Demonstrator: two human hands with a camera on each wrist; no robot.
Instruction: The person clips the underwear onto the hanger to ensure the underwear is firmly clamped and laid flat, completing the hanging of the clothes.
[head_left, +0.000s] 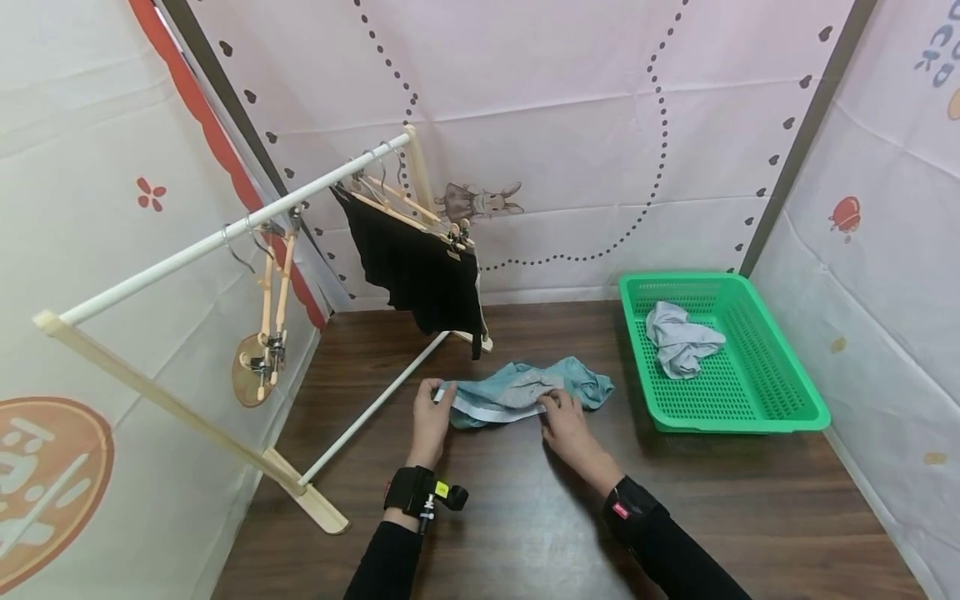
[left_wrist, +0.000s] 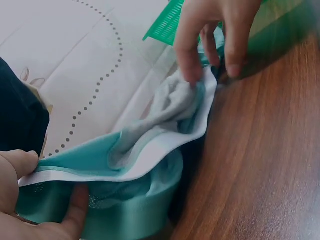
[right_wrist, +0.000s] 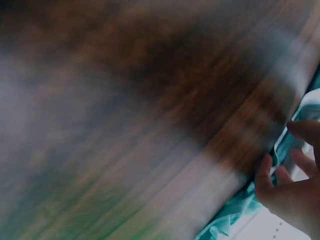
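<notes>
The teal garment (left_wrist: 145, 217) is soft, matt cloth with a smooth white band (left_wrist: 150, 155). Black cloth (head_left: 412, 271) hangs matt from pale wooden hangers (head_left: 283, 283) with shiny metal clips (head_left: 275, 350). The basket (head_left: 742, 425) is perforated green plastic. The bench (head_left: 510, 517) shows dark wood grain with a slight sheen. The smooth white bar (head_left: 247, 223) looks like coated metal, though the view is too distant to be sure.

You have bare worktop (head_left: 517, 517) on the near side of the cloth (head_left: 517, 393), with only a narrow strip between its right end and the basket (head_left: 738, 427), whose raised rim blocks a low pass. Beside your left hand (head_left: 431, 425) slants the lower bar (head_left: 360, 423); the rail (head_left: 176, 261) spans above, with room beneath between hangers (head_left: 267, 312) and black garment (head_left: 420, 271).
</notes>
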